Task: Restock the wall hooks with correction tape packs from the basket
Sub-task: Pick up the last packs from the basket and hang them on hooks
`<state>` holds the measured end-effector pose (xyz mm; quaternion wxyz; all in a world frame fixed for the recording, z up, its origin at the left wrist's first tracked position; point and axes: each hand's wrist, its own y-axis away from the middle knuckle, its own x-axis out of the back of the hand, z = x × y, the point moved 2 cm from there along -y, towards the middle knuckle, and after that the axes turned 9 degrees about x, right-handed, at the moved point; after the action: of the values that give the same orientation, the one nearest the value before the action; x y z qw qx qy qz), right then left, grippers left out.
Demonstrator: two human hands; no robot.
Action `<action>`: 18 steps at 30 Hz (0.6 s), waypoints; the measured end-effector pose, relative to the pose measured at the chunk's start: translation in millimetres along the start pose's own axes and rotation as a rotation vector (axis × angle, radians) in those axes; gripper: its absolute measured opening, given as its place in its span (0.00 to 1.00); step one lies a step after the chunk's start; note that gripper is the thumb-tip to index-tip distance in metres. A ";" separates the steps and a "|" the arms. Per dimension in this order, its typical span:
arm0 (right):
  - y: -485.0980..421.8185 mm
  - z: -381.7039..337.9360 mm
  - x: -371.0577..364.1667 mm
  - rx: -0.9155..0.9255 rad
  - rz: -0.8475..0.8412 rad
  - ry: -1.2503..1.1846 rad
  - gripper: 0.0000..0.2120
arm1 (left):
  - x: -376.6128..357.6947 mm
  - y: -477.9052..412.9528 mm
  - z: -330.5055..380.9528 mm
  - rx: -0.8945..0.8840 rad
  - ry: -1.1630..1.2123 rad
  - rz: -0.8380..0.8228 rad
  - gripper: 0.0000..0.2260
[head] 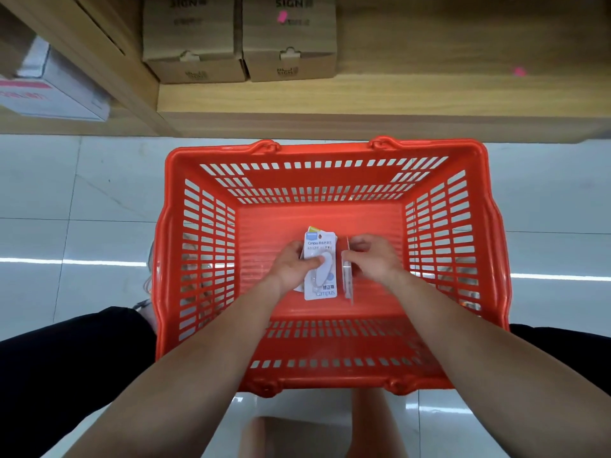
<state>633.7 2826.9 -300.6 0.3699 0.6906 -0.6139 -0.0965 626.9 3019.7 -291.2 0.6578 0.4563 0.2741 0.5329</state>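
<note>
Floor [82, 193]: glossy pale tiles with strip-light reflections. Along the far side runs a low wooden shelf [413, 97].
On the shelf: 2 brown cardboard boxes [195, 38], side by side and touching. 1 white carton [56, 90] with a red label sits in the bay to the left.
1 orange-red slotted basket [330, 150] stands on the tiles just in front of the shelf, with both hands down inside it.
Left hand [294, 264] grips a Campus correction tape pack [325, 246] face-up, thumb on the blister. A yellow card corner shows behind it, so maybe another pack, can't tell.
Right hand [373, 259] pinches a second pack [347, 276], turned edge-on, just beside the first.
Pack count: 2 sure.
</note>
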 end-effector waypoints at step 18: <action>64.6 -76.1 34.9 0.125 -0.055 -0.375 0.17 | 17.2 77.6 65.2 -0.230 0.066 0.029 0.14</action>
<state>636.2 2826.5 -194.9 0.2028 0.6986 -0.6578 -0.1952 652.0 3017.1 -191.5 0.6885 0.3642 0.2259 0.5850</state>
